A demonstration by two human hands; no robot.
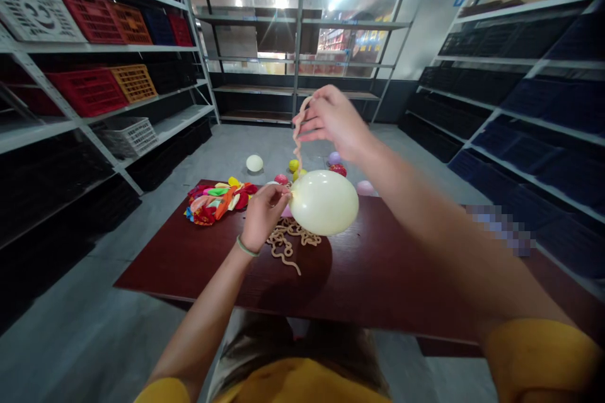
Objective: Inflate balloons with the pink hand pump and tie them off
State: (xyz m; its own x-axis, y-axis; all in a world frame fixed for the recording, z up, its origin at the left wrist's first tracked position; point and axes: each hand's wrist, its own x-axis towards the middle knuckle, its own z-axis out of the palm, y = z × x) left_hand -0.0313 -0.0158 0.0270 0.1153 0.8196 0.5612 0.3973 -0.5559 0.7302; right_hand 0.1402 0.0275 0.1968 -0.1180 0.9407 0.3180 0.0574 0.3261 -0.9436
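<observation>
A pale yellow inflated balloon [324, 203] floats just above the dark red table [378, 277]. My left hand [263, 214] is closed, pinching the balloon's neck at its left side. My right hand [331, 118] is raised above the balloon, fingers pinched on the top of a curly tan string [297, 148] that hangs down toward the balloon's neck. A loose heap of the same curly string [288, 240] lies on the table under the balloon.
A pile of flat coloured balloons [216, 200] lies on the table's far left. Several inflated balloons [254, 163] rest on the grey floor beyond. Metal shelves with red, orange and white crates [89, 91] line the left; dark crates fill the right shelves.
</observation>
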